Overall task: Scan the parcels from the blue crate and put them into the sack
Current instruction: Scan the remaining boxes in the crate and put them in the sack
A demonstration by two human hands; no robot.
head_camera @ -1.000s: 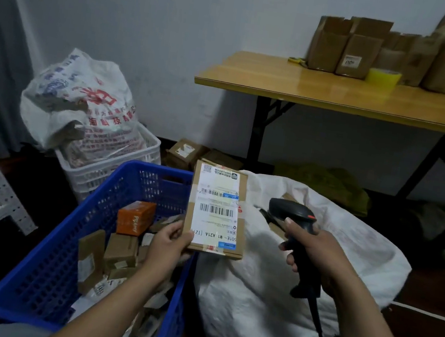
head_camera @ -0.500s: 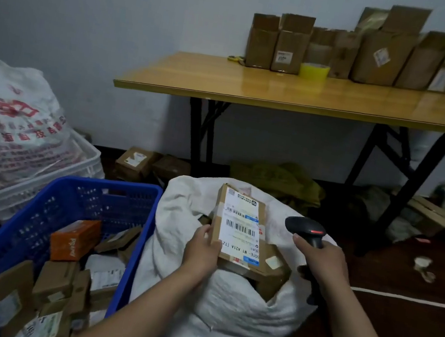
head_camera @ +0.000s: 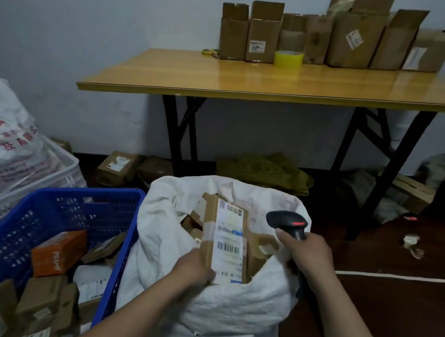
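Left hand (head_camera: 194, 269) grips a parcel (head_camera: 229, 241) at the sack (head_camera: 220, 326) mouth, frame centre; right hand (head_camera: 306, 256) clasps the scanner (head_camera: 287, 221). Released askew, the parcel may snag the rim.

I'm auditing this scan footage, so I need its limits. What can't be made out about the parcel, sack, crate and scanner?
Head view:
Label text on the parcel: too blurred to read.
Contents of the sack: mostly hidden by its folded rim and the parcel.
The blue crate: cut off by the left and bottom edges, so no full count.
Trigger of the scanner: covered by the right hand.
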